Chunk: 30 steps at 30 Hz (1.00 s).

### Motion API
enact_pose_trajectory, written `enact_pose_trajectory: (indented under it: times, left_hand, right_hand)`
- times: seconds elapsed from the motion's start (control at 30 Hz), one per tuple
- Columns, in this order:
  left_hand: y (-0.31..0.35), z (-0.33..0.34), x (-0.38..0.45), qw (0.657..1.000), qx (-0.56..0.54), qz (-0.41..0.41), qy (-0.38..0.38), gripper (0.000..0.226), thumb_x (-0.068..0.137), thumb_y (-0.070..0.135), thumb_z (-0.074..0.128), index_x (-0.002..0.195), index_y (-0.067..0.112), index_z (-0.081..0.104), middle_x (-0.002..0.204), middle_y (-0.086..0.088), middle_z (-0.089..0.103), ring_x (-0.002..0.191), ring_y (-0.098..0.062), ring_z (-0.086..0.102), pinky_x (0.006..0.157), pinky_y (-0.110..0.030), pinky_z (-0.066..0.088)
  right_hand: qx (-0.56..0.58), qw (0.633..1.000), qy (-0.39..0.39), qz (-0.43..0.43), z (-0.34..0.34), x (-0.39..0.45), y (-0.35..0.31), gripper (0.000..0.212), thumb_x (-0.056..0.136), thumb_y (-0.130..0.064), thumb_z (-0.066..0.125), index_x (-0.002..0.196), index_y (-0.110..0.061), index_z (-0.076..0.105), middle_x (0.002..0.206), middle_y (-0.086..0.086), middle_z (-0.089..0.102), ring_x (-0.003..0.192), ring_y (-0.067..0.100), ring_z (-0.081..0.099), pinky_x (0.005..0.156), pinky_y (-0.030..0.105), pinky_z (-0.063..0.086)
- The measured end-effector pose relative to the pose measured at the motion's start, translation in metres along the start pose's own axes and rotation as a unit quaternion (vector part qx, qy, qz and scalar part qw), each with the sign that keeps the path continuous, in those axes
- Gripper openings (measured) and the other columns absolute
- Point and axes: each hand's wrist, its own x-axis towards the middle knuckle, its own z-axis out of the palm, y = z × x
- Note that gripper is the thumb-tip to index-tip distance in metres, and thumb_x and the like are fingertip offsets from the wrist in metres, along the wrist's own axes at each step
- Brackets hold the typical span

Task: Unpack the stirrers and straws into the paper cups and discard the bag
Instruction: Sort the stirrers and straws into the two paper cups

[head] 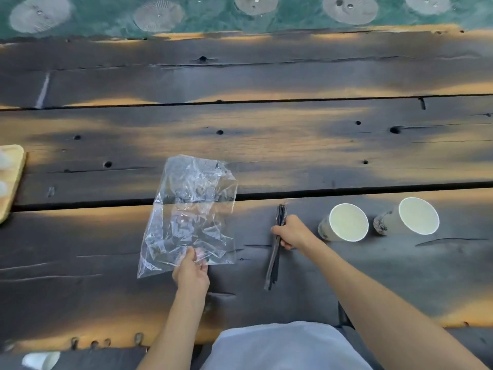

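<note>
Head view shows the right hand (292,232) closed around a bundle of dark sticks (276,247), whether stirrers or straws I cannot tell, held upright over the wooden table (293,145) just left of two paper cups (348,222). The left hand (190,273) pinches the near edge of the clear plastic bag (190,212), which lies flat and looks empty.

The bundle is gripped near its upper third, so the long lower ends could fan out or slip free as it tilts toward a cup. Both cups look light and stand near each other; a sideways knock from the sticks or the wrist could tip the nearer one into the farther cup (418,215). Tall sticks leaning on one rim could also topple an empty cup. The bag is thin and could slide or blow off the table if released.

Nothing lies between the bundle and the cups. A wooden tray (12,180) sits at the far left edge, well apart.
</note>
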Motion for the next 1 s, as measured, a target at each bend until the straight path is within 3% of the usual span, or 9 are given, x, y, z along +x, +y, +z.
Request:
enact_pose_trajectory:
  times: [0.13,0.27,0.43,0.53,0.6,0.67,0.77,0.9,1.0]
  left_hand:
    - [0.0,-0.005,0.003,1.0,0.027,0.003,0.01,0.02,0.089,0.009,0.07,0.109,0.008,0.066,0.105,-0.005,0.068,0.09,-0.018,0.064,0.087,-0.03,0.05]
    - [-0.001,-0.009,0.006,0.999,0.039,-0.005,0.004,0.009,0.09,0.012,0.07,0.098,0.012,0.065,0.105,-0.005,0.069,0.111,-0.024,0.064,0.103,-0.037,0.048]
    - [-0.007,-0.006,0.0,0.995,0.1,-0.002,-0.03,0.011,0.09,0.024,0.07,0.098,0.017,0.064,0.103,-0.002,0.068,0.115,-0.023,0.059,0.114,-0.04,0.036]
    - [-0.013,-0.007,-0.006,0.988,0.144,-0.024,-0.051,0.042,0.088,0.031,0.073,0.125,0.015,0.059,0.129,-0.005,0.058,0.131,-0.027,0.047,0.116,-0.044,0.031]
    - [-0.019,-0.009,-0.011,0.985,0.157,-0.049,-0.046,0.05,0.091,0.023,0.069,0.137,0.013,0.051,0.14,-0.005,0.051,0.136,-0.027,0.043,0.116,-0.043,0.029]
    - [-0.026,-0.013,-0.02,0.98,0.177,-0.091,-0.023,0.035,0.093,0.01,0.058,0.128,0.009,0.055,0.135,-0.006,0.054,0.128,-0.025,0.048,0.108,-0.039,0.033]
    - [-0.037,-0.013,-0.042,0.959,0.247,-0.131,-0.042,0.02,0.094,0.001,0.049,0.11,0.008,0.058,0.101,-0.009,0.061,0.101,-0.025,0.056,0.096,-0.038,0.039]
    - [-0.053,0.006,-0.062,0.91,0.392,-0.005,-0.136,0.018,0.093,-0.003,0.052,0.099,0.008,0.065,0.085,-0.009,0.065,0.071,-0.02,0.059,0.068,-0.031,0.049]
    - [-0.062,0.03,-0.057,0.814,0.527,0.173,-0.172,0.018,0.094,0.003,0.051,0.104,0.013,0.062,0.096,-0.007,0.063,0.085,-0.02,0.061,0.073,-0.03,0.05]
  right_hand:
    - [-0.069,0.997,0.034,0.003,0.013,0.014,0.0,0.014,0.082,-0.013,0.057,0.072,-0.011,0.047,0.057,0.01,0.055,0.05,0.027,0.051,0.045,0.029,0.041]
    - [-0.099,0.994,0.044,0.001,0.026,0.021,0.004,0.016,0.084,-0.018,0.057,0.074,-0.008,0.049,0.074,0.011,0.058,0.064,0.03,0.052,0.056,0.033,0.041]
    - [-0.11,0.991,0.069,-0.026,0.03,0.025,0.009,0.021,0.09,-0.029,0.06,0.085,-0.008,0.059,0.083,0.008,0.062,0.076,0.027,0.053,0.06,0.031,0.036]
    - [-0.082,0.992,0.079,-0.051,0.029,0.024,0.012,0.022,0.091,-0.034,0.06,0.081,-0.016,0.053,0.082,0.005,0.064,0.077,0.025,0.057,0.063,0.031,0.041]
    - [-0.052,0.993,0.091,-0.047,0.028,0.021,0.014,0.026,0.092,-0.036,0.056,0.078,-0.014,0.05,0.082,0.008,0.066,0.075,0.031,0.064,0.067,0.036,0.051]
    - [-0.026,0.994,0.103,-0.04,0.025,0.017,0.022,0.026,0.094,-0.031,0.048,0.082,-0.008,0.052,0.082,0.013,0.066,0.076,0.036,0.067,0.072,0.041,0.054]
    - [-0.016,0.99,0.136,-0.02,0.019,0.009,0.041,0.021,0.094,-0.025,0.042,0.086,-0.01,0.055,0.083,0.01,0.067,0.076,0.035,0.067,0.074,0.04,0.054]
    - [-0.001,0.987,0.163,-0.002,0.015,-0.002,0.067,0.02,0.095,-0.021,0.042,0.079,-0.019,0.054,0.082,0.004,0.065,0.073,0.034,0.066,0.073,0.043,0.055]
    - [-0.002,0.986,0.168,0.009,0.013,-0.007,0.076,0.02,0.094,-0.018,0.042,0.077,-0.022,0.052,0.084,0.006,0.065,0.074,0.035,0.066,0.071,0.043,0.055]
